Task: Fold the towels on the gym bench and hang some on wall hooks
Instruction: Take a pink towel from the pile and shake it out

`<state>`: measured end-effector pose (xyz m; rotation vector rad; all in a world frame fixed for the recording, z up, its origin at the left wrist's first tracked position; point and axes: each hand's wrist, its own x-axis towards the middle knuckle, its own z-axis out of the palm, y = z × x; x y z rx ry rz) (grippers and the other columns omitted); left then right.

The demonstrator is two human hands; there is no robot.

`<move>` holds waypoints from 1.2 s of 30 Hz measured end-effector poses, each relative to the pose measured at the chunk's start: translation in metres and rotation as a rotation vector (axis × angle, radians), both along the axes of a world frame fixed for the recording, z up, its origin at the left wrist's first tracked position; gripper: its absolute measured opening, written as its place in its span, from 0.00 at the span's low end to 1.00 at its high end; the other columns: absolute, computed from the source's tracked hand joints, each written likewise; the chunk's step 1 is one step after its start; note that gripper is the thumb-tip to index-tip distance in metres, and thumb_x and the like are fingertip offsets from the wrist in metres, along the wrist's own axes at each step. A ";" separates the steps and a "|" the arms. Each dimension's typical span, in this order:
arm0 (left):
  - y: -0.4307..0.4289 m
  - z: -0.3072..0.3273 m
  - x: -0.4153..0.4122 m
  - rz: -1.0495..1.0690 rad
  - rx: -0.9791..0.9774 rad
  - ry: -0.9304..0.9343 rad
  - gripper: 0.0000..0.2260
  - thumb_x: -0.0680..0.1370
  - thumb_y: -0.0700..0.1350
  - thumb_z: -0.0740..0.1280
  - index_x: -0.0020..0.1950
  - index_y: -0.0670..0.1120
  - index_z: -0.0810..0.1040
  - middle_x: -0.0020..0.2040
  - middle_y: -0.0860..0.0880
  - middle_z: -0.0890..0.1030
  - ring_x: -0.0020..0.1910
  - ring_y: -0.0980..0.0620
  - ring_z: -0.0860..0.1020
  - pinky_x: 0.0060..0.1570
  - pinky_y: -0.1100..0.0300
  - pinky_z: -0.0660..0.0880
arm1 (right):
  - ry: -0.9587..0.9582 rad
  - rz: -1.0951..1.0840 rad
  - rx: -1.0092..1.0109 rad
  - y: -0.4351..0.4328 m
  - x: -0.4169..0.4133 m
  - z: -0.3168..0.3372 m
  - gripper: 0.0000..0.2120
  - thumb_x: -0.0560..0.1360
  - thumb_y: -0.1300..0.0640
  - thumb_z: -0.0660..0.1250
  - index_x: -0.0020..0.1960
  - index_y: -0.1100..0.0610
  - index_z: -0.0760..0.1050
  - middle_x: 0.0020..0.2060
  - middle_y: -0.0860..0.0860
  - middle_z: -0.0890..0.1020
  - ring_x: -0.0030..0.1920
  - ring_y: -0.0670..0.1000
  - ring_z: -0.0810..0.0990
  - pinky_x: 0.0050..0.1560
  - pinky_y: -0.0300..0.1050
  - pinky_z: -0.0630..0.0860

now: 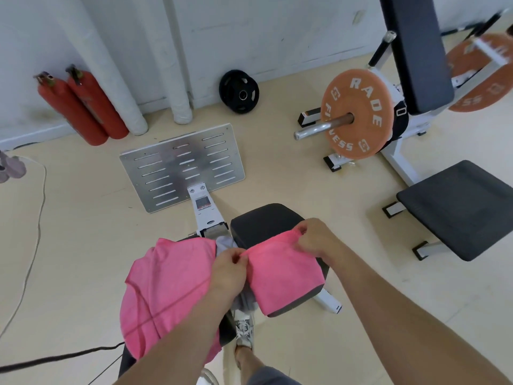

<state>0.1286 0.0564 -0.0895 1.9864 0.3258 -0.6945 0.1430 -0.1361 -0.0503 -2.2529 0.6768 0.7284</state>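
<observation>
A pale floor (83,245) is taken in first, with a slotted footplate (183,165) set on it ahead of the bench (263,218), and a second bench (458,207) is seen well apart to the right. The bench's left side is covered by a spread towel (166,287), pink, draped over the left edge. A folded towel (280,276), also pink, is laid across the right side of the pad, its near end hung over the near edge, the pad's far end left showing. An orange plate (358,115) is carried on a bar (319,129) at far right, and two extinguishers (80,107) are stood against the wall (249,23) at far left. The folded towel's far left corner is pinched by the left hand (230,268), its far right corner by the right hand (319,237), fingers curled on the cloth. A grey cloth (224,241) is glimpsed between the two towels.
</observation>
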 end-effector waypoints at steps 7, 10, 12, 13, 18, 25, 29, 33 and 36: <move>0.027 0.045 0.004 0.015 -0.106 -0.211 0.13 0.76 0.33 0.63 0.51 0.50 0.79 0.44 0.51 0.79 0.45 0.52 0.76 0.47 0.64 0.71 | -0.356 -0.069 0.243 0.017 -0.028 0.085 0.12 0.68 0.73 0.67 0.44 0.58 0.82 0.39 0.52 0.85 0.41 0.45 0.81 0.38 0.27 0.74; 0.042 0.074 0.011 -0.211 0.034 -0.357 0.19 0.71 0.33 0.63 0.59 0.48 0.79 0.53 0.49 0.79 0.55 0.50 0.77 0.54 0.63 0.70 | -0.493 0.023 0.253 0.040 -0.031 0.124 0.10 0.68 0.72 0.69 0.43 0.58 0.81 0.36 0.52 0.84 0.37 0.43 0.81 0.41 0.33 0.76; 0.052 0.106 0.008 -0.336 0.030 -0.506 0.25 0.65 0.43 0.68 0.63 0.52 0.76 0.57 0.52 0.75 0.59 0.52 0.74 0.60 0.59 0.70 | -0.567 0.089 0.211 0.057 -0.034 0.149 0.09 0.67 0.69 0.71 0.43 0.56 0.80 0.37 0.53 0.84 0.37 0.47 0.81 0.42 0.41 0.77; 0.055 0.124 0.003 -0.376 -0.019 -0.577 0.28 0.63 0.50 0.70 0.64 0.54 0.73 0.58 0.55 0.73 0.60 0.53 0.74 0.61 0.54 0.71 | -0.590 0.131 0.187 0.066 -0.037 0.163 0.10 0.67 0.67 0.71 0.43 0.54 0.79 0.36 0.52 0.84 0.38 0.50 0.82 0.42 0.45 0.78; 0.071 0.208 -0.022 -0.436 -0.037 -0.781 0.26 0.65 0.63 0.71 0.58 0.55 0.74 0.46 0.59 0.79 0.47 0.57 0.78 0.49 0.61 0.72 | -0.747 0.299 0.142 0.110 -0.060 0.218 0.14 0.66 0.67 0.70 0.46 0.52 0.73 0.33 0.49 0.82 0.32 0.49 0.77 0.38 0.51 0.75; 0.136 0.264 -0.061 -0.378 -0.194 -0.713 0.10 0.69 0.46 0.76 0.49 0.48 0.83 0.42 0.47 0.84 0.40 0.53 0.79 0.46 0.55 0.75 | -0.684 0.230 0.703 0.136 -0.102 0.237 0.14 0.70 0.64 0.74 0.49 0.59 0.71 0.41 0.52 0.82 0.44 0.49 0.79 0.50 0.42 0.75; 0.166 0.291 -0.083 -0.244 -0.360 -0.665 0.07 0.72 0.41 0.73 0.49 0.44 0.84 0.43 0.46 0.85 0.40 0.55 0.80 0.43 0.61 0.76 | -0.618 0.350 0.755 0.139 -0.114 0.245 0.12 0.69 0.58 0.73 0.51 0.59 0.77 0.47 0.50 0.81 0.52 0.48 0.79 0.55 0.44 0.74; 0.179 0.308 -0.091 -0.178 -0.494 -0.573 0.07 0.70 0.47 0.72 0.45 0.46 0.84 0.39 0.50 0.84 0.38 0.55 0.80 0.39 0.63 0.75 | -0.550 0.547 0.638 0.146 -0.108 0.267 0.22 0.68 0.55 0.76 0.60 0.53 0.77 0.60 0.48 0.79 0.65 0.47 0.74 0.66 0.54 0.71; 0.178 0.316 -0.090 -0.085 -0.514 -0.560 0.12 0.69 0.56 0.70 0.42 0.48 0.83 0.38 0.48 0.82 0.38 0.52 0.79 0.39 0.59 0.74 | -0.493 0.619 0.593 0.145 -0.100 0.273 0.17 0.69 0.58 0.76 0.57 0.52 0.80 0.56 0.43 0.82 0.61 0.41 0.77 0.62 0.45 0.75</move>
